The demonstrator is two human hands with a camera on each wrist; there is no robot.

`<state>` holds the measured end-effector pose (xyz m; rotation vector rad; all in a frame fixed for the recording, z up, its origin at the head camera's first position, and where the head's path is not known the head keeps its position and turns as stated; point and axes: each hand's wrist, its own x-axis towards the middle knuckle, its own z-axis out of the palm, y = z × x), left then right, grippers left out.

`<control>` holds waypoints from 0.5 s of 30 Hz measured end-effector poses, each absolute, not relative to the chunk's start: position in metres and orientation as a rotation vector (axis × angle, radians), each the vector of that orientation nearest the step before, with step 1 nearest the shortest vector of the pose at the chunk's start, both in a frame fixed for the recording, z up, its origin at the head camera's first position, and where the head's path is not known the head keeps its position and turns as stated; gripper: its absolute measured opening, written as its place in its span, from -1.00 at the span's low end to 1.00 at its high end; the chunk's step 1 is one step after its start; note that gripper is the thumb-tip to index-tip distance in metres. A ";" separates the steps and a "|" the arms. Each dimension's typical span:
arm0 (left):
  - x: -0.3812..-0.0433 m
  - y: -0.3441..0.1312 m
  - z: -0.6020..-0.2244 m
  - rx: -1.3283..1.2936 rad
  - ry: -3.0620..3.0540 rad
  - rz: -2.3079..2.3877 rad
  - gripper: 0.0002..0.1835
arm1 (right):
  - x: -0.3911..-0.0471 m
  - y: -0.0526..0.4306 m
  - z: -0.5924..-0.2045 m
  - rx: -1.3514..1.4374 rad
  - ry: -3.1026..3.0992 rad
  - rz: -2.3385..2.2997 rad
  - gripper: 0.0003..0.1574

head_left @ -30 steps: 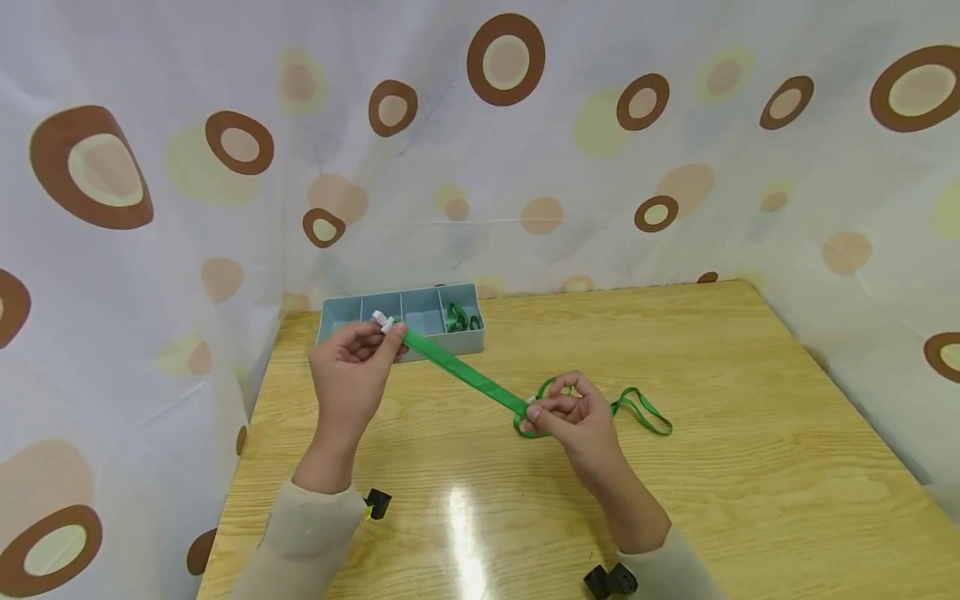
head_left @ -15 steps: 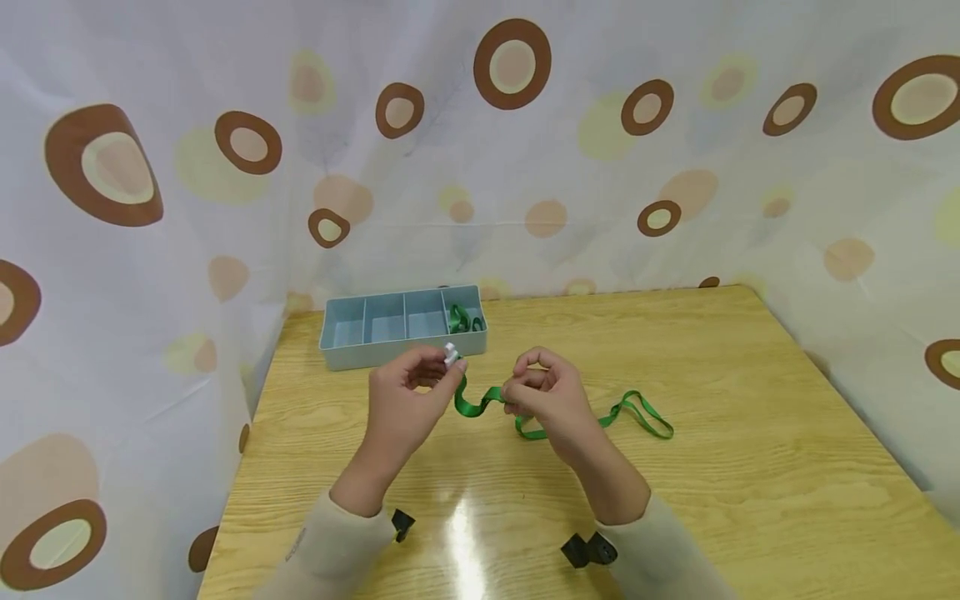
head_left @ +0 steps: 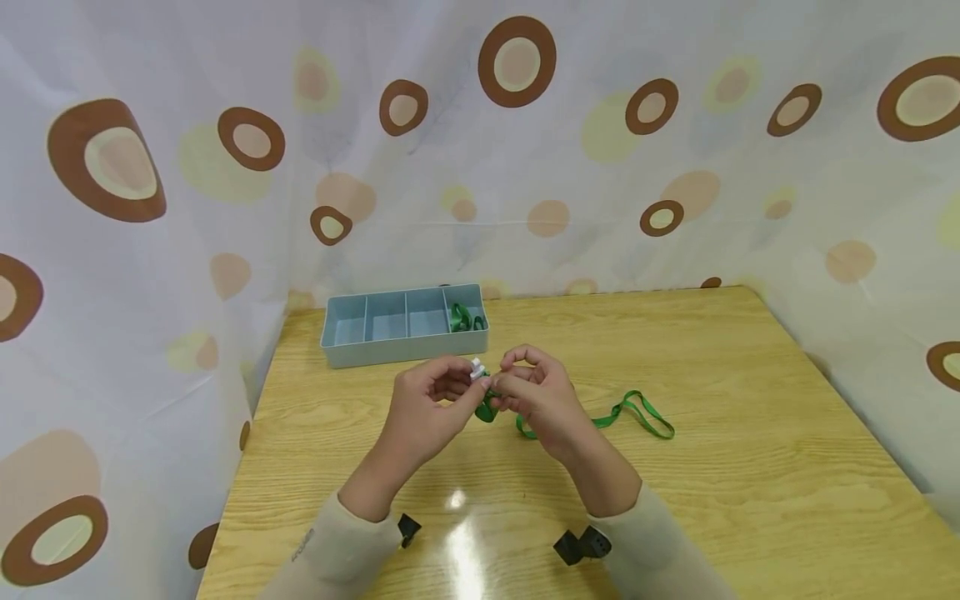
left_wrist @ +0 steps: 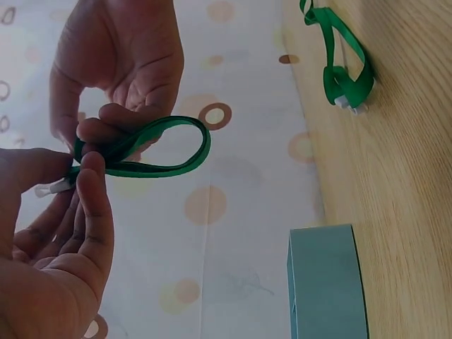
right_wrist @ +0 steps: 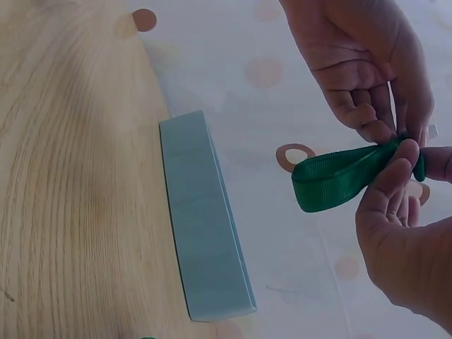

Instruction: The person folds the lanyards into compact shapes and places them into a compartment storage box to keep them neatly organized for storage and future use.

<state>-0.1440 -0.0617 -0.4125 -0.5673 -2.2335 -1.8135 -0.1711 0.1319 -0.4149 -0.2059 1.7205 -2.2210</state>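
Both hands meet above the table, holding a green lanyard (right_wrist: 328,185) doubled into a loop that hangs free of the fingers. My left hand (head_left: 427,410) pinches its end beside a white plastic clip (head_left: 477,369). With thumb and fingertips, my right hand (head_left: 546,408) pinches the ribbon right against the left fingertips. In the left wrist view the loop (left_wrist: 205,155) sticks out past the fingers, and the fingers hide where the layers come together. A second green lanyard (head_left: 617,412) lies on the table behind and right of my right hand; its white clip (left_wrist: 347,104) shows in the left wrist view.
A blue-grey box (head_left: 405,350) with several compartments stands at the back left of the wooden table (head_left: 712,500). Green ribbon (head_left: 460,317) lies in its rightmost compartment. A patterned curtain (head_left: 555,150) hangs behind and along the sides.
The lanyard was stretched straight between the hands. My left hand has moved right and down until the hands meet, and the ribbon is now folded into a loop.
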 end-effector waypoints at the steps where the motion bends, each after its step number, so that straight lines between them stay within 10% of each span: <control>1: -0.144 -0.062 -0.412 -0.574 -2.238 -1.817 -0.87 | -0.171 0.132 -0.415 -0.204 1.706 -2.223 -0.78; 15: -0.146 -0.066 -0.413 -0.677 -2.204 -1.709 -0.82 | -0.170 0.134 -0.410 -0.297 1.557 -2.266 -0.75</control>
